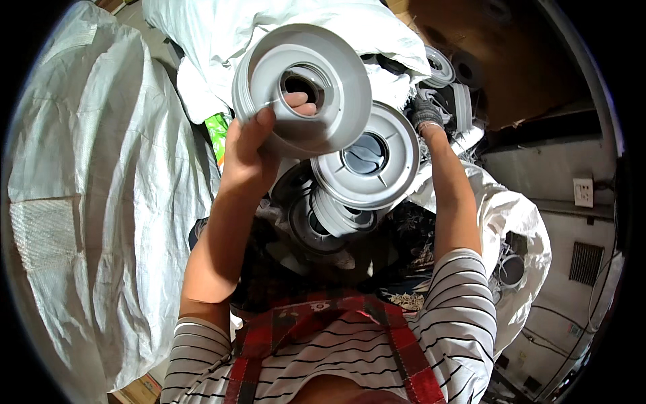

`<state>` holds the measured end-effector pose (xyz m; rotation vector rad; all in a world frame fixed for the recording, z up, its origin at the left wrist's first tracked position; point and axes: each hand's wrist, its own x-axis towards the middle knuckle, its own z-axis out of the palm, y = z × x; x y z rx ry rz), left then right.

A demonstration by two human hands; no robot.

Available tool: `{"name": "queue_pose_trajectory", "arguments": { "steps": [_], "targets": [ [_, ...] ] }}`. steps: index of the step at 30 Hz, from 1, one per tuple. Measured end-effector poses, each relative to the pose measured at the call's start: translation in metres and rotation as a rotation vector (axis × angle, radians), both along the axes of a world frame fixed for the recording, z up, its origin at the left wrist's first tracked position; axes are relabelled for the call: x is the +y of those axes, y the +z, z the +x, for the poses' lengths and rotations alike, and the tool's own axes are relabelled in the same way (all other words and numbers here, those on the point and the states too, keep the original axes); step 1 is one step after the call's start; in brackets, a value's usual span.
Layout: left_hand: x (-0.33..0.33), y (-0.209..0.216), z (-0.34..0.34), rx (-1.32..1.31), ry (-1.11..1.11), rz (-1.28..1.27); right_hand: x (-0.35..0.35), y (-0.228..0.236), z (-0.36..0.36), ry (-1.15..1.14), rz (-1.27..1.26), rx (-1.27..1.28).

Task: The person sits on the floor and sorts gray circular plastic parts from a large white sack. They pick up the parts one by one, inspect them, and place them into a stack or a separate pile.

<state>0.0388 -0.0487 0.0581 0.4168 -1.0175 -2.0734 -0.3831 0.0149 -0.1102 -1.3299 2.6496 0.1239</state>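
Note:
My left hand (254,140) grips a round grey plastic part (336,121) with a wide rim and a threaded hole in its middle. The thumb presses on its inside wall, and two fingertips show through the hole. Just beyond it, a second grey disc-shaped part (398,158) lies face up, with a dark, shiny centre. In a dark grey glove, my right hand (425,113) reaches into a pile of grey plastic parts (461,108) at the right; its fingers are hidden there.
More ribbed grey parts (331,214) lie in front of my lap. White woven sacks (101,222) stand at the left and far side. An open white sack (531,222) at the right holds grey pieces. A wall socket (583,192) is farther right.

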Motion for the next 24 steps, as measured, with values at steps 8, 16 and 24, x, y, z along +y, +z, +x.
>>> {"name": "queue_pose_trajectory", "arguments": {
  "steps": [8, 16, 24],
  "targets": [
    [-0.009, -0.005, -0.003, 0.040, -0.050, 0.006, -0.026, -0.030, -0.001, 0.025, 0.100, 0.012],
    [-0.001, 0.004, -0.014, 0.022, -0.015, 0.024, 0.012, 0.067, 0.015, -0.138, -0.740, -0.025],
    [0.017, 0.008, -0.009, 0.170, -0.128, 0.060, 0.023, 0.238, 0.190, 0.520, -0.954, -0.074]
  ]
}}
